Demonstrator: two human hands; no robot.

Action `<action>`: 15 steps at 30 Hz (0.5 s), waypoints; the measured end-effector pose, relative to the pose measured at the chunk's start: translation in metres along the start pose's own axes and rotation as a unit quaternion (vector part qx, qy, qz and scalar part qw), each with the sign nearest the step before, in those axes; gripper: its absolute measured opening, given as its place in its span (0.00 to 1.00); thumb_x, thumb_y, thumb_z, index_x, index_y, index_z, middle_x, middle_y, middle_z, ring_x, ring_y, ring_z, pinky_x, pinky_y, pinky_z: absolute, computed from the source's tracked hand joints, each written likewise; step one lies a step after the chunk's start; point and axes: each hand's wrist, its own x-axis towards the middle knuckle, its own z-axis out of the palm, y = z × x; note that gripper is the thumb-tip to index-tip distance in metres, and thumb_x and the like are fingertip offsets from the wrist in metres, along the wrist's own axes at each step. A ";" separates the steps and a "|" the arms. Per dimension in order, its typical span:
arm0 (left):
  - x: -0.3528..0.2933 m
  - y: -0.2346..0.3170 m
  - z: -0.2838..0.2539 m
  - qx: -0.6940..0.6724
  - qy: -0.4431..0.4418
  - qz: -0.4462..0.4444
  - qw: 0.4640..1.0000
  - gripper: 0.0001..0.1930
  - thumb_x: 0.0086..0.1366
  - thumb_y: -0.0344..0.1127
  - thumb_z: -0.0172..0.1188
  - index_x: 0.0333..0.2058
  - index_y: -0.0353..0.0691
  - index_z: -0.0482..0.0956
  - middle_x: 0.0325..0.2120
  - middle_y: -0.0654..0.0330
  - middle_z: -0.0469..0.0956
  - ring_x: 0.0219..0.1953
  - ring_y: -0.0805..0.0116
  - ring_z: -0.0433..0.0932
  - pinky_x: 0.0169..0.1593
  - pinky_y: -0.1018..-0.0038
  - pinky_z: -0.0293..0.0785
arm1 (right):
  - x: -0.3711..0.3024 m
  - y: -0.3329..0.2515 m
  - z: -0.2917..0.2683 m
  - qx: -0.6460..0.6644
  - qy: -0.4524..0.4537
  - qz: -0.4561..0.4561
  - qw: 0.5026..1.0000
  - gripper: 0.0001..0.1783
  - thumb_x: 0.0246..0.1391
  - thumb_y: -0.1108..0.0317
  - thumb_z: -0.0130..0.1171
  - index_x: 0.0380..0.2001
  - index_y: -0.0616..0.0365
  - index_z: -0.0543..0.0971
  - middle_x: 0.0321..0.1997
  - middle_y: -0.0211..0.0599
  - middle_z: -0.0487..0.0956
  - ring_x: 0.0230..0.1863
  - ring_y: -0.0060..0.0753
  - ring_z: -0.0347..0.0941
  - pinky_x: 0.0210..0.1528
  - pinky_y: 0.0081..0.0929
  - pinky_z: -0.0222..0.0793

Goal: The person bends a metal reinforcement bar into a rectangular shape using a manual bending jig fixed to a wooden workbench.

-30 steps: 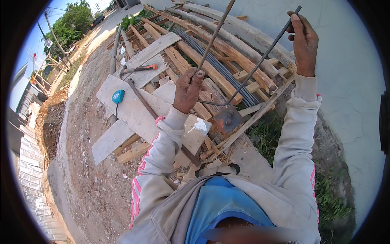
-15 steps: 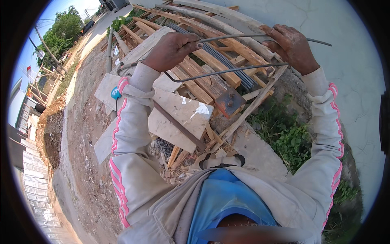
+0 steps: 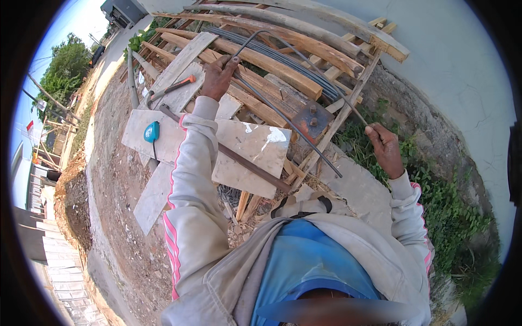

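Fingers (image 3: 230,64) of your left hand (image 3: 216,81), at 11 o'clock, close round the rod (image 3: 294,128); you seem to be shaping or turning it, so next likely calls for steady grips. Thin, grey and bent, it arches past 12. Your right hand (image 3: 385,149), near 3, pinches its far leg.

Outdoors in bright daylight, a pale blue-grey wall (image 3: 462,81) stands along the right, green weeds (image 3: 446,209) near its foot. Gravelly dirt ground (image 3: 111,179) spreads at left. Beyond, a pale road (image 3: 120,44) leads past a leafy tree (image 3: 58,70) toward a grey building (image 3: 122,11).
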 end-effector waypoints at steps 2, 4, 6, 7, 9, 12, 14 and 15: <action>0.004 -0.022 0.008 0.100 0.029 -0.007 0.994 0.18 0.72 0.46 0.57 0.41 0.34 0.84 0.22 0.60 0.79 0.29 0.73 0.80 0.33 0.71 0.73 | -0.008 -0.003 0.016 0.006 -0.028 0.024 0.999 0.16 0.70 0.60 0.56 0.39 0.66 0.77 0.23 0.42 0.65 0.25 0.29 0.60 0.29 0.30 0.61; 0.003 -0.041 0.007 0.186 0.006 -0.050 0.981 0.17 0.70 0.46 0.58 0.40 0.36 0.85 0.22 0.55 0.81 0.25 0.70 0.81 0.31 0.69 0.75 | -0.012 -0.005 0.034 -0.004 -0.043 0.046 0.998 0.17 0.70 0.60 0.55 0.39 0.66 0.77 0.23 0.44 0.66 0.24 0.34 0.61 0.30 0.33 0.62; -0.003 -0.059 0.005 0.272 -0.003 -0.064 0.960 0.17 0.69 0.48 0.56 0.45 0.44 0.85 0.30 0.51 0.85 0.33 0.56 0.85 0.39 0.60 0.79 | -0.018 -0.006 0.047 -0.015 -0.065 0.043 0.997 0.16 0.70 0.60 0.54 0.37 0.66 0.77 0.25 0.48 0.70 0.25 0.44 0.64 0.31 0.39 0.65; -0.007 -0.067 0.003 0.297 -0.001 -0.052 0.954 0.18 0.69 0.49 0.56 0.46 0.46 0.85 0.32 0.51 0.85 0.36 0.53 0.85 0.41 0.58 0.79 | -0.020 -0.005 0.052 -0.020 -0.069 0.039 0.997 0.16 0.70 0.60 0.54 0.37 0.66 0.77 0.25 0.49 0.70 0.25 0.46 0.65 0.31 0.39 0.65; -0.013 -0.079 0.002 0.337 -0.011 -0.074 0.938 0.18 0.67 0.52 0.56 0.48 0.50 0.84 0.39 0.50 0.86 0.43 0.47 0.84 0.46 0.53 0.78 | -0.021 -0.003 0.059 -0.032 -0.079 0.035 0.996 0.15 0.69 0.61 0.54 0.36 0.65 0.77 0.24 0.49 0.71 0.24 0.47 0.66 0.31 0.39 0.65; -0.018 -0.086 0.004 0.373 -0.051 -0.076 0.923 0.17 0.66 0.52 0.57 0.46 0.52 0.85 0.40 0.50 0.85 0.42 0.48 0.84 0.46 0.54 0.78 | -0.023 0.001 0.061 -0.040 -0.096 0.048 0.993 0.14 0.68 0.61 0.55 0.36 0.64 0.77 0.23 0.44 0.70 0.24 0.40 0.65 0.30 0.36 0.63; -0.019 -0.088 0.007 0.417 -0.047 -0.063 0.906 0.15 0.65 0.51 0.58 0.43 0.52 0.85 0.40 0.51 0.85 0.43 0.49 0.84 0.46 0.54 0.78 | -0.027 0.000 0.059 -0.031 -0.096 0.064 0.993 0.14 0.69 0.61 0.53 0.36 0.63 0.76 0.22 0.34 0.68 0.23 0.28 0.62 0.28 0.31 0.60; -0.019 -0.088 0.007 0.418 -0.035 -0.051 0.906 0.15 0.65 0.51 0.58 0.43 0.52 0.85 0.40 0.51 0.85 0.43 0.49 0.84 0.46 0.54 0.78 | -0.030 -0.001 0.057 -0.041 -0.089 0.077 0.992 0.13 0.68 0.62 0.54 0.37 0.63 0.77 0.22 0.37 0.70 0.23 0.31 0.64 0.28 0.32 0.62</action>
